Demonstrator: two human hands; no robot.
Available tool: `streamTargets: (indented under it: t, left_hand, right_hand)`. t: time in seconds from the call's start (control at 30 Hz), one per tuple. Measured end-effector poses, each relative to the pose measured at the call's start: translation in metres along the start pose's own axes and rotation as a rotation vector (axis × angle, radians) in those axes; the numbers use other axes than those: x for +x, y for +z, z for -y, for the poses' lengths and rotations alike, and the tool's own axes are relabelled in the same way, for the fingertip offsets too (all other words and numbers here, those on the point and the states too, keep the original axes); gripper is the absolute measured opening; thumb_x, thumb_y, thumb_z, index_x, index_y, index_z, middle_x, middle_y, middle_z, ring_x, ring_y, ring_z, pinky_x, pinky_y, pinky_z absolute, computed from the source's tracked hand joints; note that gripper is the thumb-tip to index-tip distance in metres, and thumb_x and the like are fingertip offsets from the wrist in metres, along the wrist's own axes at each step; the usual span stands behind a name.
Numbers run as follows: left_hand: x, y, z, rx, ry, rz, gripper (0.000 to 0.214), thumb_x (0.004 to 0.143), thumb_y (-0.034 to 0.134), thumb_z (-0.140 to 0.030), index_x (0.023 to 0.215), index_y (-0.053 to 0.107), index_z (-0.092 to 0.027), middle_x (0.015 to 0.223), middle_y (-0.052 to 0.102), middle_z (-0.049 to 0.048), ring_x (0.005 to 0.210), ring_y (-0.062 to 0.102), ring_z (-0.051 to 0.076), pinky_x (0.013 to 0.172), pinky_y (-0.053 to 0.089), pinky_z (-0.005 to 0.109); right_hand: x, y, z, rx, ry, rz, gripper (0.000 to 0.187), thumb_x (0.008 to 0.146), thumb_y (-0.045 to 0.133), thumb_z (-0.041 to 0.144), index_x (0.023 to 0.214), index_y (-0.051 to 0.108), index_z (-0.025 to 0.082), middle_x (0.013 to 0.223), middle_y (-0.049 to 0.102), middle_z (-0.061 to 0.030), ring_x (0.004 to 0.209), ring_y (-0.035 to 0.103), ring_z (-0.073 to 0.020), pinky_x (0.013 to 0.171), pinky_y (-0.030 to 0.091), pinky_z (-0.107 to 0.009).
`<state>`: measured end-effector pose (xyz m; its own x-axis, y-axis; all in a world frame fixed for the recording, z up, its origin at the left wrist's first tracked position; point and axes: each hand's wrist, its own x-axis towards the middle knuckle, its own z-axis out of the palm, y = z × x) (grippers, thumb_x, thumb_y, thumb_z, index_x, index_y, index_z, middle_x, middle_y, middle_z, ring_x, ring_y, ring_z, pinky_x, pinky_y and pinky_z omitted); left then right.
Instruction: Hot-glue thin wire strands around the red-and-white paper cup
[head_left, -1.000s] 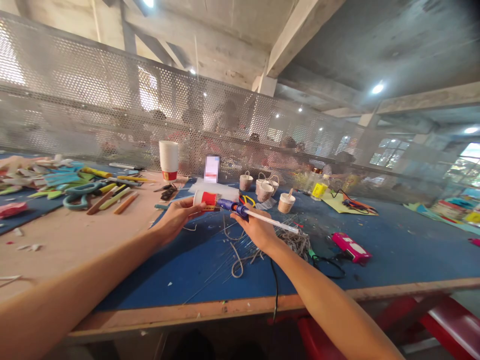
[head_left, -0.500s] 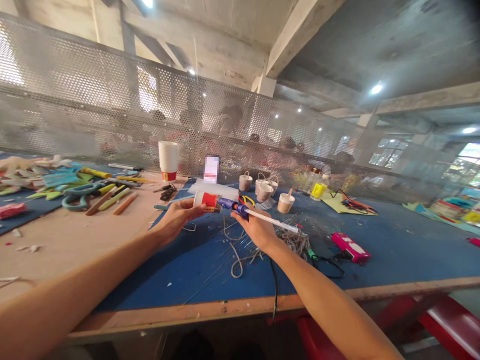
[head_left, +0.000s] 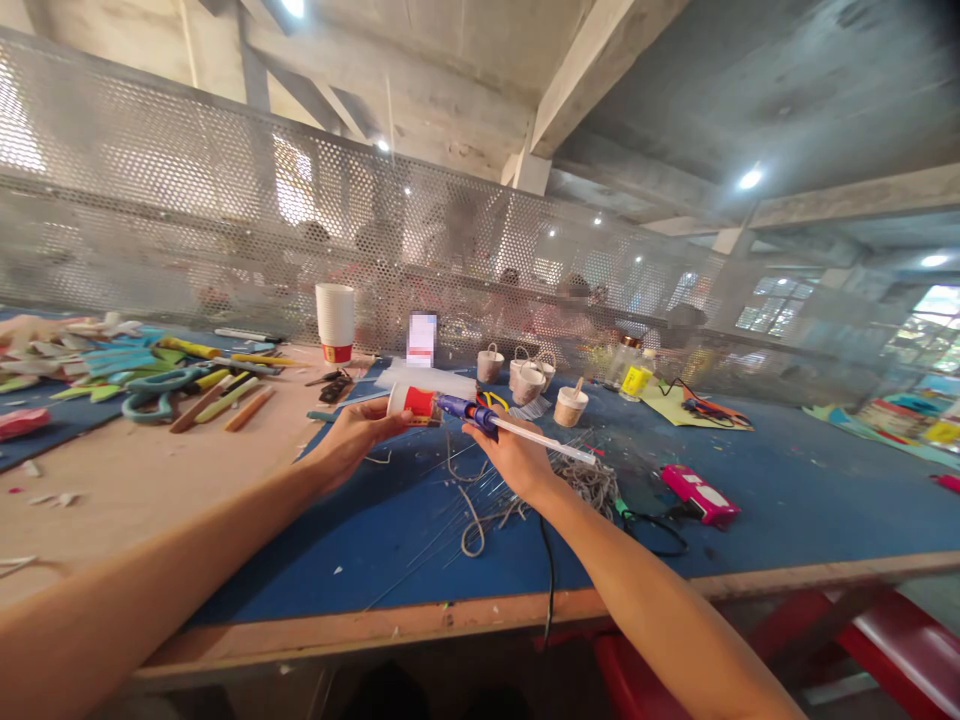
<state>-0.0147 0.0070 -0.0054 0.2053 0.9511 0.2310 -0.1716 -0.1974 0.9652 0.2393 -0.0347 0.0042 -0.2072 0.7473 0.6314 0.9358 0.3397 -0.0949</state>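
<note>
Gripping a red-and-white paper cup (head_left: 415,402) sideways above the blue mat (head_left: 345,560), the left hand (head_left: 356,437) faces the right hand (head_left: 517,455), wrapped round a glue gun (head_left: 472,412) pointed at the cup. Markings on the cup and the bottle's yellow label (head_left: 635,381) are too small to read; the phone (head_left: 421,338) is blurred. Small handled cups (head_left: 529,383) stand beyond; tangled string (head_left: 598,485) lies by the right wrist.

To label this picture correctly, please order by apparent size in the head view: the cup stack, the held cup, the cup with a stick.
1. Cup stack
2. Held cup, partly covered by fingers
3. Cup with a stick
</note>
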Motion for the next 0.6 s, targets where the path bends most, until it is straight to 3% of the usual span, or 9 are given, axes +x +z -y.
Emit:
streamTargets:
  t: [0.33, 0.6]
  left_hand:
    - [0.0031, -0.0050, 0.0077, 0.037, 0.031, 0.035, 0.037, 0.071, 0.090, -0.043, 0.101, 0.086, -0.021, 0.108, 0.084, 0.0115, 0.102, 0.075, 0.030, 0.098, 0.054, 0.041]
    - [0.0025, -0.0055, 0.0070, 0.058, 0.034, 0.052, 0.041, 0.073, 0.088, -0.045, 0.107, 0.085, -0.021, 0.109, 0.083, 0.0122, 0.108, 0.073, 0.034, 0.106, 0.048, 0.048]
  right_hand:
    - [0.0008, -0.0020, 0.0007, -0.022, 0.012, -0.001, 0.034, 0.099, 0.062, 0.053, 0.107, 0.072, 0.021, 0.093, 0.080, -0.0073, 0.081, 0.075, -0.0252, 0.069, 0.049, -0.029]
    - [0.0017, 0.0004, -0.0014, -0.051, 0.025, -0.006, 0.036, 0.099, 0.062, 0.055, 0.107, 0.072, 0.021, 0.092, 0.081, -0.0068, 0.081, 0.075, -0.0247, 0.071, 0.049, -0.029]
